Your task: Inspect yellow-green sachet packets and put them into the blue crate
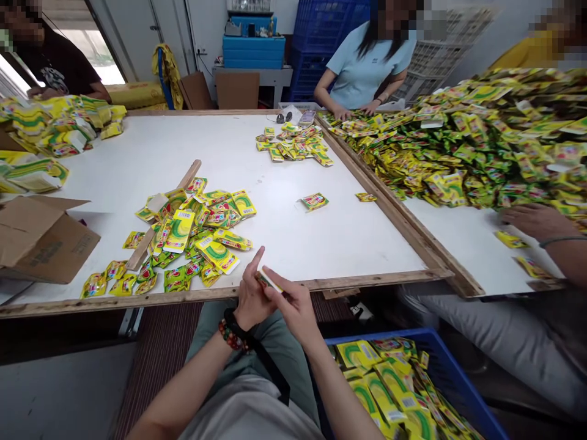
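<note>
Both hands are meeting just in front of the table's wooden edge (367,281). The right hand (293,305) is pinching a small sachet (269,282) between the thumb and the stretched fingers. Only a thin strip of the sachet is showing, so its print is hard to read. The left hand (251,296) is turning its back to the camera, with the index finger raised. Its other fingers are curling at the sachet's left end, but the contact is hidden and I cannot tell whether they are gripping it. A bead bracelet (229,335) is sitting on the left wrist.

Just beyond the grip and to its left, a pile of yellow-green sachets (197,232) is lying on the white table, partly covering a wooden stick (160,220). Below the grip, to the right, a blue crate (452,379) is holding more sachets — the frame is cutting it off. Far to the right, a co-worker's hand (527,220) is resting on the next table.
</note>
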Demonstrator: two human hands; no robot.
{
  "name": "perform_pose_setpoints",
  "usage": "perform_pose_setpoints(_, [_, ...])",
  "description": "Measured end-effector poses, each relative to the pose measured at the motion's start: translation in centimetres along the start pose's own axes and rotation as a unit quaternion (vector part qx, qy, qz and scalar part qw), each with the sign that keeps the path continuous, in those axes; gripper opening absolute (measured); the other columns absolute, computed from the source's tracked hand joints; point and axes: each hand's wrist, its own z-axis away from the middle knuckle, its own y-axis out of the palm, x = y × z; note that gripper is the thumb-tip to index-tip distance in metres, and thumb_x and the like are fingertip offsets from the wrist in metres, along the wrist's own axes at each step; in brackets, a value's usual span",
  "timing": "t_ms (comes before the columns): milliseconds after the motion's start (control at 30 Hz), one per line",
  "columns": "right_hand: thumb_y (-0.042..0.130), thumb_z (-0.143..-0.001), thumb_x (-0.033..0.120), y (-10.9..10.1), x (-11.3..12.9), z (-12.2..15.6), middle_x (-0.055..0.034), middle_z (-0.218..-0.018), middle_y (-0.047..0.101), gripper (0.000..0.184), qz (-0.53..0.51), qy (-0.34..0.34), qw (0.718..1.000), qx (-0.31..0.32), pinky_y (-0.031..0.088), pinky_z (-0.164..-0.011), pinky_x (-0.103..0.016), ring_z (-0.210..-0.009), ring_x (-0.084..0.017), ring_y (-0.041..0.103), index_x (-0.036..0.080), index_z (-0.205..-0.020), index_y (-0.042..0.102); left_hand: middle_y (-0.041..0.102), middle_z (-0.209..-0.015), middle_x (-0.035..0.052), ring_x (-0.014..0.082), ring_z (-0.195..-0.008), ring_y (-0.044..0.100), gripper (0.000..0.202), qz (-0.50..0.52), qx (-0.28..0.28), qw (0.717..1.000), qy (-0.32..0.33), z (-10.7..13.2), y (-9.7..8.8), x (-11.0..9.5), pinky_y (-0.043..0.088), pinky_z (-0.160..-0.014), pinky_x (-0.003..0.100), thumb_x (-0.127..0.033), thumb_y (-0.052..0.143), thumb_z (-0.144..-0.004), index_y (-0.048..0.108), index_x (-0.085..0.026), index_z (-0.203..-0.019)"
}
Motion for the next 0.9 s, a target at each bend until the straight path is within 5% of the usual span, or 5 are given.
perform_pose_setpoints(200, [0.061,-0.085,0.03,0.5,0.2,-0.6,-0.004,-0.108,0.072,0.029,0.083,-0.037,0.991,-0.095,0.057,-0.086,-0.04,-0.093,-0.026,0.072,0.022,-0.111,0.071,0.066,-0.107,0.0112,0.0253,-0.088,0.069,0.057,-0.031,0.096,0.99,-0.095,-0.1,-0.1,-0.1,0.055,-0.07,0.036,-0.038,0.062,-0.075,0.038,-0.019,-0.124])
perform_pose_setpoints(467, [0.056,-0.091,0.03,-0.9,-0.4,-1.1,-0.0072,-0.118,0.069,0.04,0.189,-0.122,0.972,0.068,0.056,-0.089,-0.036,-0.105,-0.024,0.068,0.023,-0.13,0.058,0.065,-0.096,0.0082,0.0237,-0.078,0.067,0.041,-0.03,0.122,0.984,-0.128,-0.4,0.1,0.0,0.052,-0.064,0.034,-0.032,0.057,-0.075,0.044,-0.02,-0.111])
perform_pose_setpoints(633, [0.042,-0.097,0.033,-1.1,-0.2,0.6,-0.0105,-0.1,0.075,0.042,0.294,-0.165,0.94,0.051,0.057,-0.074,-0.03,-0.083,-0.021,0.072,0.019,-0.135,0.054,0.063,-0.107,0.0107,0.0241,-0.088,0.065,0.047,0.009,0.12,0.991,-0.06,-0.8,-0.5,-1.2,0.054,-0.072,0.037,-0.029,0.057,-0.074,0.043,-0.019,-0.118])
perform_pose_setpoints(767, [0.041,-0.094,0.042,-7.7,0.3,5.4,-0.0087,-0.071,0.075,0.047,0.451,-0.004,0.892,-0.008,0.052,-0.047,-0.028,-0.054,-0.022,0.07,0.018,-0.128,0.061,0.064,-0.108,0.0088,0.024,-0.099,0.06,0.049,-0.028,0.045,0.999,0.004,-0.8,-5.2,-0.8,0.051,-0.083,0.038,-0.043,0.068,-0.074,0.051,-0.02,-0.114])
perform_pose_setpoints(900, [0.05,-0.084,0.048,-12.9,-0.9,8.0,-0.0095,-0.056,0.071,0.04,0.618,0.125,0.776,0.019,0.045,-0.037,-0.035,-0.045,-0.031,0.066,0.023,-0.098,0.077,0.065,-0.087,0.0054,0.0216,-0.083,0.058,0.016,-0.261,-0.074,0.947,-0.172,-0.5,-12.6,2.7,0.048,-0.076,0.037,-0.035,0.059,-0.086,0.062,-0.02,-0.087])
